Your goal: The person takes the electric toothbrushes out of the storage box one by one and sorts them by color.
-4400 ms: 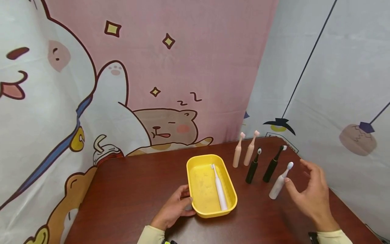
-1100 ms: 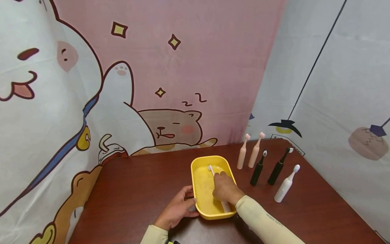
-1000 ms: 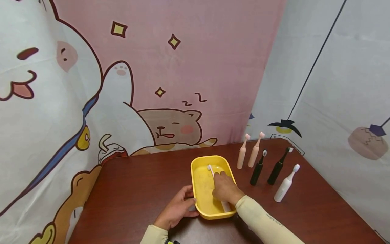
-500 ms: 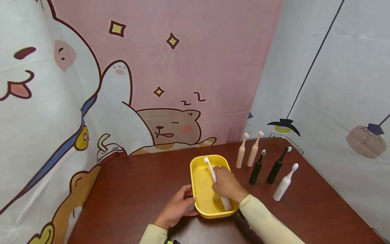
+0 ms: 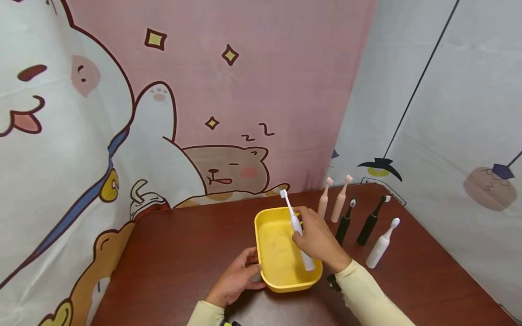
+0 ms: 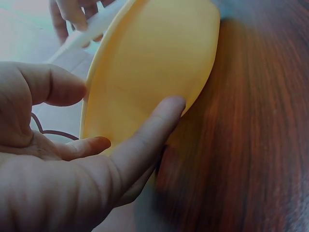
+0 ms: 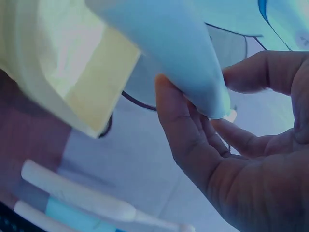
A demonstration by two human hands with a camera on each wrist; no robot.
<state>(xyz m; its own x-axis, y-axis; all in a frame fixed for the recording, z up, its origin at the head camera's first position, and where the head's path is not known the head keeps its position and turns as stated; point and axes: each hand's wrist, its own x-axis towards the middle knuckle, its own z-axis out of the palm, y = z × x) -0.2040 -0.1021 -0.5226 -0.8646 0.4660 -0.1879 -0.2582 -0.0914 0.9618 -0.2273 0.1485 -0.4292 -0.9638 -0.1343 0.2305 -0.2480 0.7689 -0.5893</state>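
Note:
A white electric toothbrush point(image 5: 307, 261) is held in my right hand point(image 5: 324, 237), thumb and fingers pinching its handle. Its brush head points up and away, beyond the far rim of a yellow tray point(image 5: 274, 251); the handle's lower end overlaps the tray's right side. The right wrist view shows the handle point(image 7: 169, 43) close up between the fingertips. My left hand point(image 5: 234, 278) is at the tray's near left corner. In the left wrist view its extended fingers point(image 6: 152, 128) lie against the outer wall point(image 6: 159, 53), with one fingertip right at the rim.
Right of the tray stand several upright electric toothbrushes: two pink ones point(image 5: 339, 206), two black ones point(image 5: 368, 230) and a white one point(image 5: 378, 251). My right forearm reaches across the brown table point(image 5: 179, 258). Printed cloth point(image 5: 285, 90) hangs behind the table.
My right hand has lifted the white toothbrush from the tray floor, up and to the right, and it now partly hides a pink and a black toothbrush. The left hand has stayed put.

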